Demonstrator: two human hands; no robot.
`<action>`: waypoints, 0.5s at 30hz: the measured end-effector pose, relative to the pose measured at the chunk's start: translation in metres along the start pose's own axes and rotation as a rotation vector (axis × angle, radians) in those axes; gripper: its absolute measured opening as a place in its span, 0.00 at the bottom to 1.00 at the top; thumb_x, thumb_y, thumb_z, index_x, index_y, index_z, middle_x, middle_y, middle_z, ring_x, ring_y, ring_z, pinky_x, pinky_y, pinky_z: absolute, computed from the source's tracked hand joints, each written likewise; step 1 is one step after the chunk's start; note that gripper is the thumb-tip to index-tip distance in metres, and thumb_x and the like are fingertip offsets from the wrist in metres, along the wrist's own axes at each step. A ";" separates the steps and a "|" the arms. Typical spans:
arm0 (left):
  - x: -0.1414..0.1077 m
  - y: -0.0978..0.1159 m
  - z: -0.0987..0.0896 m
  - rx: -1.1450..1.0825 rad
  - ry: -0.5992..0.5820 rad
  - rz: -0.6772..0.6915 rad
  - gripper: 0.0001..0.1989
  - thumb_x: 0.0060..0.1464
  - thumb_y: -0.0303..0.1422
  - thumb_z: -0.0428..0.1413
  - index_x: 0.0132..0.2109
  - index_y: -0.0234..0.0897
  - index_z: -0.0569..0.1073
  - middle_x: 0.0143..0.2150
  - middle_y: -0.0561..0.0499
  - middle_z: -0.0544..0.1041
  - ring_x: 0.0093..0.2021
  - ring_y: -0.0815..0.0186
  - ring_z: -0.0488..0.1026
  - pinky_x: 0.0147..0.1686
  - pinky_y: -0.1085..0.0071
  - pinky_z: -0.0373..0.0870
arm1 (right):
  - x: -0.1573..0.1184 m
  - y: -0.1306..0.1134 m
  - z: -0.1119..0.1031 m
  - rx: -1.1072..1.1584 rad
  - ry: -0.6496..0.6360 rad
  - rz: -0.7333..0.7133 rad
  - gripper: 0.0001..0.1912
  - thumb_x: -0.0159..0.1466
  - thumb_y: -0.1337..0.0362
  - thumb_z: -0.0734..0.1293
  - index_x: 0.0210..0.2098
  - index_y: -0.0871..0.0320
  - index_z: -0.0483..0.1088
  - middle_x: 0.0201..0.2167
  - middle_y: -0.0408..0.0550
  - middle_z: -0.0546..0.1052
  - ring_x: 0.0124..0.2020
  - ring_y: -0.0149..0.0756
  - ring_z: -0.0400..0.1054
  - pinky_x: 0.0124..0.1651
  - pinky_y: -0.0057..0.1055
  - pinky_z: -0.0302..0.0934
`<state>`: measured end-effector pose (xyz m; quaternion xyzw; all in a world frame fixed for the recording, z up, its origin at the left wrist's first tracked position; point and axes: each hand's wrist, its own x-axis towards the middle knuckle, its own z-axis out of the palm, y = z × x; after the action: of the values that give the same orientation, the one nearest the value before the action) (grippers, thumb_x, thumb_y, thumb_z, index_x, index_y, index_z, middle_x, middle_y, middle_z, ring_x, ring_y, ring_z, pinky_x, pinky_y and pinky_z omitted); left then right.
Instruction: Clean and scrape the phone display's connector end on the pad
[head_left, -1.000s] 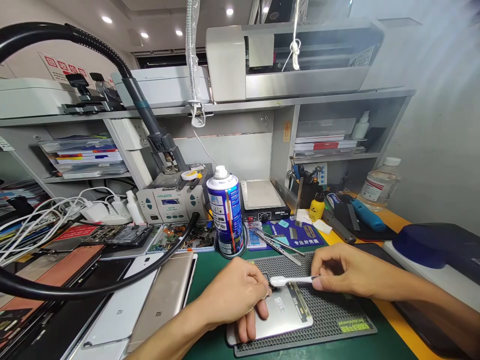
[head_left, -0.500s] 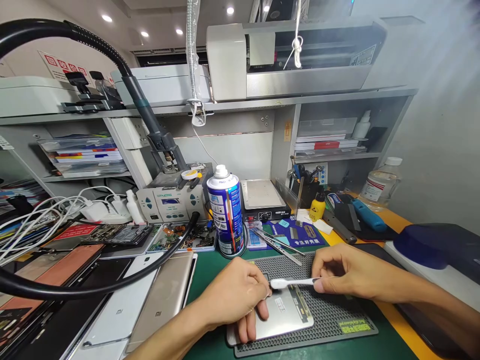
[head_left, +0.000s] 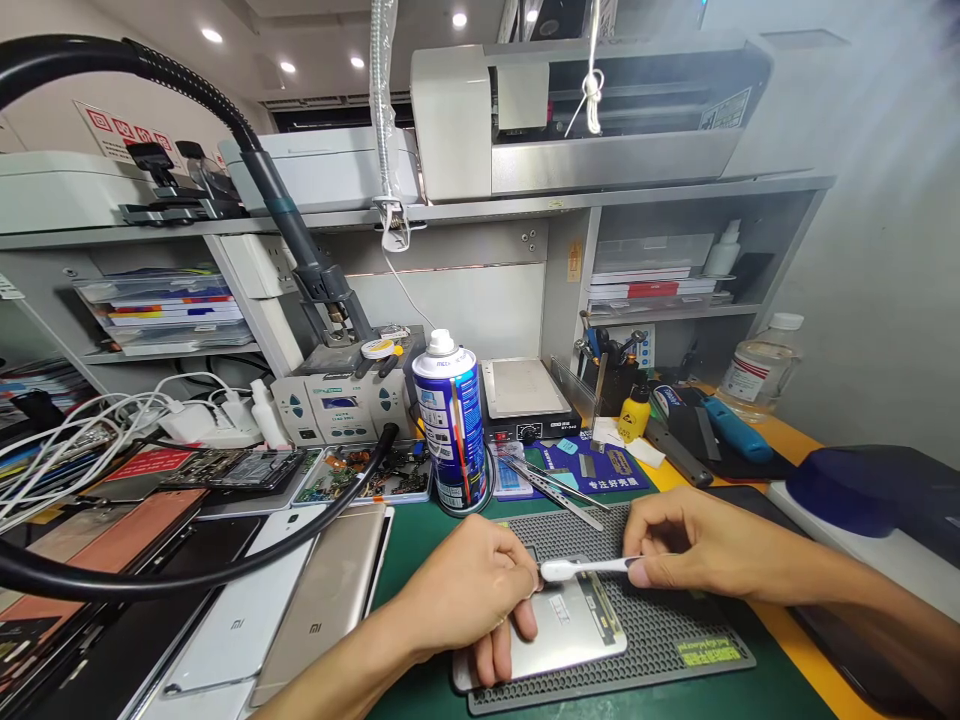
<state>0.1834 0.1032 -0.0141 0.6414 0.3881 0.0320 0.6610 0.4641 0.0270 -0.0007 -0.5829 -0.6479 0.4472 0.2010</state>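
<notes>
A silver phone part (head_left: pixel 562 630) lies on a grey perforated mat (head_left: pixel 660 620) over the green desk mat. My left hand (head_left: pixel 480 590) rests over the part's left end, its thumb and forefinger pinched together on something too small to make out. From the right, my right hand (head_left: pixel 675 545) grips the handle of a white brush (head_left: pixel 592 566) between thumb and fingers. The brush's head is right beside my left fingertips, above the upper edge of the silver part.
A blue spray can (head_left: pixel 452 430) stands behind my left hand. Tweezers (head_left: pixel 555 490) lie behind the grey mat. Phones (head_left: pixel 322 610) and a thick black hose (head_left: pixel 225 575) are at the left. A yellow bottle (head_left: pixel 634 415) stands at the back right.
</notes>
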 end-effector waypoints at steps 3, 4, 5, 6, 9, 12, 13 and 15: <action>0.000 0.000 0.000 0.000 0.001 0.001 0.08 0.47 0.30 0.54 0.36 0.34 0.73 0.27 0.49 0.80 0.13 0.69 0.70 0.07 0.79 0.63 | 0.001 0.000 0.000 -0.006 0.029 0.006 0.18 0.61 0.49 0.81 0.37 0.58 0.80 0.26 0.40 0.71 0.28 0.32 0.61 0.29 0.26 0.51; 0.000 0.000 0.000 0.000 0.002 0.001 0.08 0.47 0.31 0.54 0.36 0.34 0.73 0.27 0.49 0.80 0.13 0.69 0.70 0.07 0.79 0.63 | 0.000 0.000 0.000 -0.001 0.035 0.005 0.18 0.61 0.49 0.81 0.37 0.58 0.80 0.26 0.40 0.71 0.28 0.32 0.61 0.29 0.26 0.51; 0.000 0.001 0.001 0.001 0.003 0.001 0.08 0.46 0.31 0.54 0.36 0.34 0.73 0.27 0.49 0.80 0.13 0.69 0.70 0.07 0.80 0.63 | 0.000 -0.001 0.000 0.005 0.031 0.004 0.18 0.61 0.49 0.81 0.37 0.58 0.80 0.26 0.40 0.71 0.28 0.32 0.61 0.28 0.26 0.51; 0.000 0.001 0.001 0.002 0.002 0.000 0.08 0.46 0.31 0.54 0.35 0.34 0.73 0.27 0.49 0.80 0.13 0.69 0.70 0.07 0.79 0.62 | 0.000 -0.001 0.000 0.008 0.022 0.003 0.18 0.60 0.49 0.81 0.37 0.58 0.80 0.25 0.39 0.71 0.28 0.31 0.61 0.28 0.26 0.50; 0.000 0.001 0.000 0.007 0.002 -0.003 0.08 0.46 0.31 0.53 0.34 0.34 0.73 0.26 0.48 0.79 0.13 0.69 0.70 0.07 0.79 0.62 | -0.001 -0.001 0.001 0.005 0.019 0.004 0.19 0.60 0.49 0.81 0.37 0.58 0.81 0.26 0.40 0.71 0.28 0.31 0.60 0.28 0.26 0.50; 0.000 0.002 0.001 0.010 0.008 -0.006 0.07 0.48 0.32 0.54 0.35 0.34 0.73 0.27 0.49 0.80 0.12 0.69 0.70 0.07 0.80 0.62 | 0.000 -0.001 0.002 0.006 0.048 0.011 0.20 0.60 0.47 0.81 0.37 0.57 0.81 0.26 0.40 0.70 0.28 0.31 0.60 0.28 0.26 0.50; -0.001 0.002 0.001 0.010 0.010 -0.008 0.07 0.48 0.32 0.55 0.35 0.34 0.73 0.27 0.49 0.80 0.13 0.69 0.70 0.07 0.80 0.62 | 0.000 -0.001 0.002 0.010 0.048 0.012 0.20 0.60 0.47 0.81 0.37 0.57 0.81 0.26 0.40 0.70 0.27 0.32 0.60 0.28 0.26 0.50; -0.001 0.002 0.001 0.010 0.012 -0.011 0.07 0.49 0.33 0.56 0.35 0.35 0.72 0.27 0.49 0.80 0.13 0.69 0.70 0.07 0.79 0.62 | 0.000 0.000 0.002 0.014 0.035 0.010 0.21 0.59 0.46 0.81 0.37 0.58 0.81 0.26 0.40 0.70 0.28 0.32 0.60 0.28 0.26 0.51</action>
<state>0.1842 0.1018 -0.0116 0.6423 0.3956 0.0303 0.6557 0.4627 0.0266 -0.0016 -0.5924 -0.6383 0.4425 0.2139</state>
